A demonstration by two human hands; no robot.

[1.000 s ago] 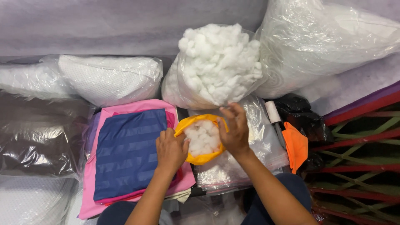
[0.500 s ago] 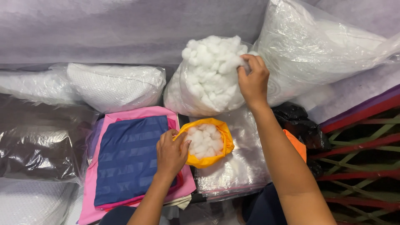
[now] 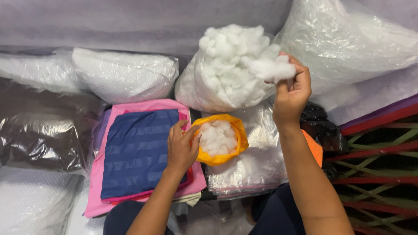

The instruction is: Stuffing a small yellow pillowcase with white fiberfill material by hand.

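Right hand (image 3: 292, 93) is raised, fingers pinched closed on a tuft of white stuffing (image 3: 274, 68), held just at the right edge of the big clear bag of stuffing (image 3: 226, 69). The tuft still touches the heap in the bag.

Left hand (image 3: 182, 146) grips the left rim of the yellow fabric pouch (image 3: 222, 140), fingers curled on the edge, holding the mouth open. The pouch is part-filled with white stuffing and sits on flat clear plastic bags (image 3: 252, 167), directly below the big bag.

Left of the pouch: folded navy striped cloth (image 3: 139, 152) stacked on pink cloth (image 3: 143, 106); the left hand's heel rests over their right edge.

Orange fabric piece (image 3: 314, 148) is just behind the right forearm, next to black plastic (image 3: 320, 124). White pillow in clear wrap (image 3: 124, 74) is top left, a large clear-wrapped bundle (image 3: 348, 39) top right. Red and green straps (image 3: 379, 152) at the right edge.
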